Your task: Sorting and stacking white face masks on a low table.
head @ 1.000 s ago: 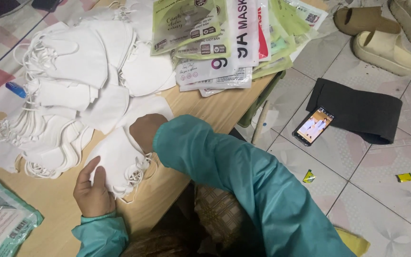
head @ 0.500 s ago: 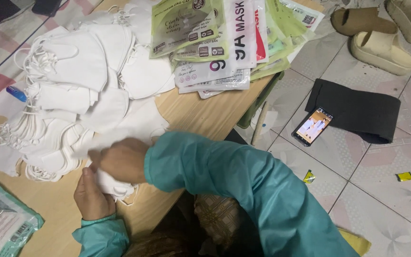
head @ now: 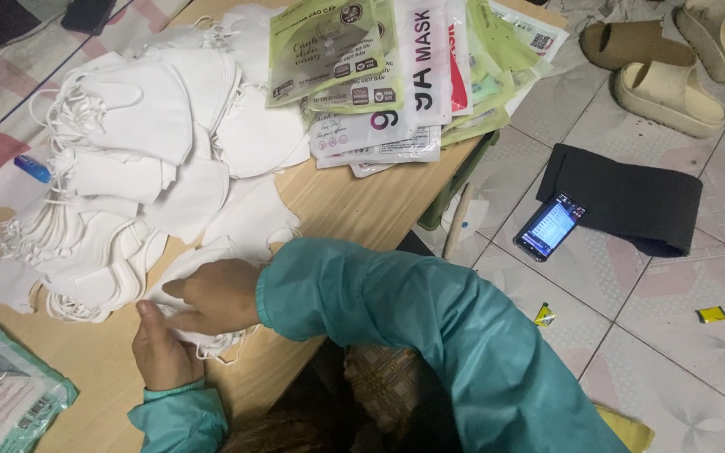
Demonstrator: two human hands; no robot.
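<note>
Both my hands, in teal sleeves, meet over a small stack of white face masks (head: 203, 256) at the near edge of a low wooden table (head: 354, 210). My right hand (head: 211, 295) lies flat on top of the stack, fingers pointing left. My left hand (head: 159, 351) grips the stack's near edge from below. A big loose pile of white masks (head: 127, 159) with ear loops spreads to the left and behind.
Green and white mask packets (head: 396, 75) lie fanned at the table's far end; one more packet (head: 6, 403) sits near left. On the tiled floor to the right: a lit phone (head: 551, 226), a black cloth (head: 631, 197), tan slippers (head: 669, 75).
My right hand has slid left across the stack of masks, toward my left hand. The left hand has stayed at the stack's near edge.
</note>
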